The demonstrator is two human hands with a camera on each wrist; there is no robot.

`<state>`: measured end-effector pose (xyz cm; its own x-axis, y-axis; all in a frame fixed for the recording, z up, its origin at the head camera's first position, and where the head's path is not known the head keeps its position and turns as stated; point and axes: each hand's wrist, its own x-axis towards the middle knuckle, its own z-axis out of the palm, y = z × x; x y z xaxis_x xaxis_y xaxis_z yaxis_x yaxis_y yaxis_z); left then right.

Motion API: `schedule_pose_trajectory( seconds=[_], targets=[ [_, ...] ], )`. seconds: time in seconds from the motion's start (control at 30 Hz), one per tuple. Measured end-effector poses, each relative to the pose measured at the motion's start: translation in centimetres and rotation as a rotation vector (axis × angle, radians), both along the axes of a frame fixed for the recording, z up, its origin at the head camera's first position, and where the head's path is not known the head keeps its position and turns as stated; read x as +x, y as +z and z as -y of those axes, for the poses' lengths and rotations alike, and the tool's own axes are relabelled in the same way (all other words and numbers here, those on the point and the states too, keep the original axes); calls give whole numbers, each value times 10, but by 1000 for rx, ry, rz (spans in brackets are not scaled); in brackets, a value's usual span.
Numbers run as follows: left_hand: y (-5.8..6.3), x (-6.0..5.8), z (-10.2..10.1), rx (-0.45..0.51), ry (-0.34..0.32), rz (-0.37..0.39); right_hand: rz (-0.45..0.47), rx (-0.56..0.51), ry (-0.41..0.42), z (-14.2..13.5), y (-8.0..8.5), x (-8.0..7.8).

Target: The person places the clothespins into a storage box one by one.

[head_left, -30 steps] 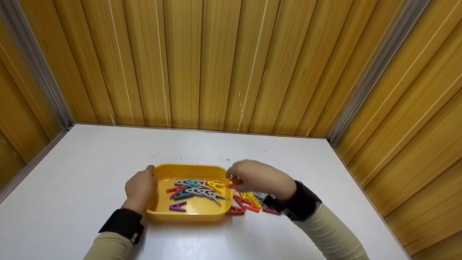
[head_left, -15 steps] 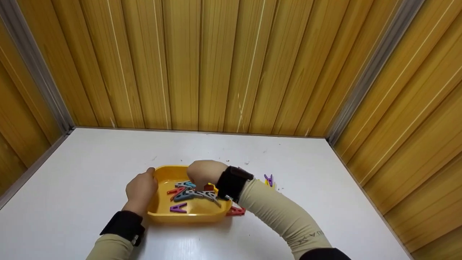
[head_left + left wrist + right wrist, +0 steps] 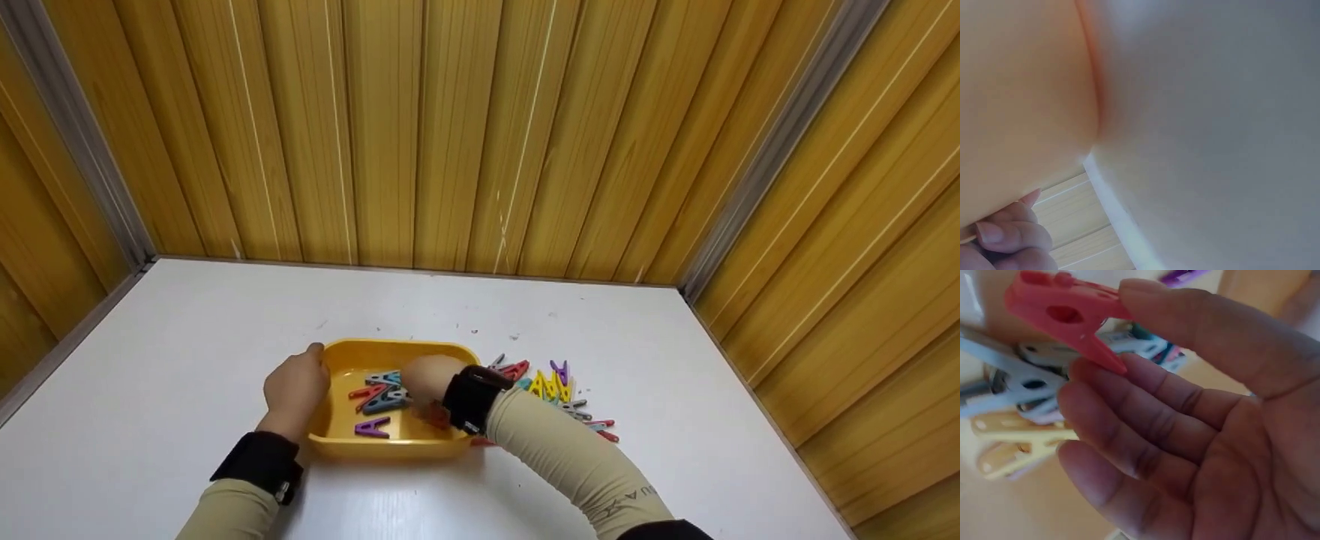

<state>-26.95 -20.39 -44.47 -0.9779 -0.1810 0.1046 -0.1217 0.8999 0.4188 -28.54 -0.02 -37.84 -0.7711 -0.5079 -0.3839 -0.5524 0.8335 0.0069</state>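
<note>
Tray (image 3: 390,449) lower centre of frame, left hand (image 3: 296,384) curled on left rim; right hand (image 3: 429,379) half-open, pinching red clothespin (image 3: 1075,318) over it. Black strap (image 3: 475,397) partly blocks right end; loose clothespins (image 3: 552,386) right of that.

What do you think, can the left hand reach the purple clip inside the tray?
Probably yes, after releasing the tray: the left hand grips its rim, and nothing visible covers the nearby purple clip.

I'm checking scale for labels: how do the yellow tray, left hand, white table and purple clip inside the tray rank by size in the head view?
Largest first:
White table
Yellow tray
Left hand
Purple clip
</note>
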Motion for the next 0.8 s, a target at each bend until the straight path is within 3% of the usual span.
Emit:
schedule_pose_trajectory(
  seconds=[0.1,0.3,0.43,0.57,0.67,0.8],
  targets=[
    [2,-1,-1,3,-4,5,7,-38,-43,-3,-1,4],
    [1,1,0,1,-6,-16,-113,16,50,-5,-4,9],
    [0,3,0,0,-8,-22,-105,19,17,-5,-5,9],
    [0,2,0,4,-4,-8,-44,-40,-59,-5,-6,9],
    [-1,1,1,7,-4,-5,68,-125,-186,-5,-5,10],
    [0,0,0,10,-5,0,163,-120,-236,-4,-3,10]
  ],
)
